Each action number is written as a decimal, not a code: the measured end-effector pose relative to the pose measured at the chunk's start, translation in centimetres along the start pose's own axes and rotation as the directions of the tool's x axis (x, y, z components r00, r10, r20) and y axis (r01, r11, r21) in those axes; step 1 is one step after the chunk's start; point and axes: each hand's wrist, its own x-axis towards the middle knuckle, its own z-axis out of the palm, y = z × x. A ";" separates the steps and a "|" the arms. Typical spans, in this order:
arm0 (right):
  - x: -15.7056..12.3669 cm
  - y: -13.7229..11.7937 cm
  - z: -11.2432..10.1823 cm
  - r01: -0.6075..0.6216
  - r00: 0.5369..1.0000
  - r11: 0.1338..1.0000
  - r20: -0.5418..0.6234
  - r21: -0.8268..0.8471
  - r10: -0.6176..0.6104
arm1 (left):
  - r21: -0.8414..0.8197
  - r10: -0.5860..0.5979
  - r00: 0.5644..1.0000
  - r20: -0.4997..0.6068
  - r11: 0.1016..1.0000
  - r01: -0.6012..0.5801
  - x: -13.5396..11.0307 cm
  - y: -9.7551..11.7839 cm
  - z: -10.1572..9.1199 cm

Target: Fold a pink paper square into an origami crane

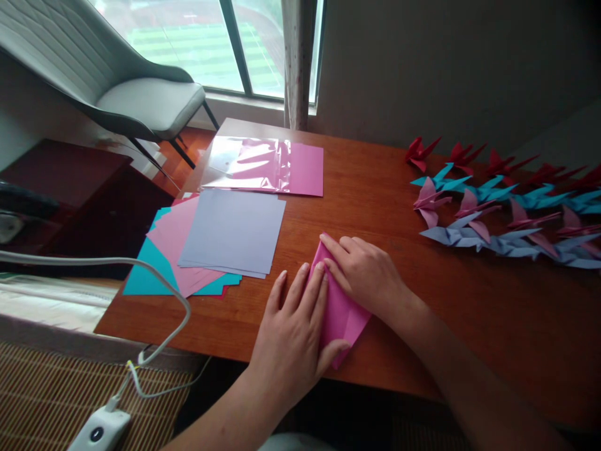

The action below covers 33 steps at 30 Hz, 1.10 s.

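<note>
A folded pink paper [339, 308] lies on the wooden table [375, 207] near its front edge. My left hand [293, 329] rests flat on its left side, fingers stretched out and thumb hooked under the lower edge. My right hand [364, 272] presses down on the paper's upper right part with its fingers extended toward the top corner. Both hands touch the paper and hide much of it.
A fanned stack of lilac, pink and teal sheets [206, 241] lies to the left, with a plastic sleeve of pink paper [265, 164] behind it. Rows of folded cranes [498, 200] fill the right. A grey chair [117, 88] stands by the window. A white cable [141, 275] hangs at the lower left.
</note>
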 end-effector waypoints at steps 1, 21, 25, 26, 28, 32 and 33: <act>0.0 0.0 0.0 0.000 1.000 1.000 -0.003 -0.004 0.000 | 0.000 0.001 1.000 0.000 1.000 -0.001 0.0 0.0 0.0; 0.3 0.0 -1.0 -0.037 0.996 0.999 0.084 0.034 0.034 | -0.026 -0.015 1.000 0.019 1.000 0.016 -0.5 0.5 -0.2; 1.3 0.2 -2.1 -0.079 0.989 0.992 0.130 0.098 0.066 | -0.029 -0.015 1.000 0.021 0.999 0.015 -0.6 0.5 -0.1; 1.7 0.2 -2.5 -0.088 0.987 0.992 0.139 0.095 0.074 | -0.029 -0.014 1.000 0.020 0.999 0.015 -0.6 0.5 -0.1; 2.6 0.2 -3.2 -0.094 0.982 0.994 0.171 0.061 0.082 | -0.028 -0.015 1.000 0.017 0.999 0.016 -0.6 0.5 0.0; 4.7 -0.2 -4.5 -0.050 0.973 0.997 0.225 -0.052 0.060 | -0.031 -0.015 1.000 0.016 0.999 0.016 -0.6 0.5 0.2; 5.1 -0.3 -4.8 -0.038 0.969 0.997 0.241 -0.072 0.054 | -0.035 -0.017 1.000 0.013 0.999 0.017 -0.6 0.5 0.2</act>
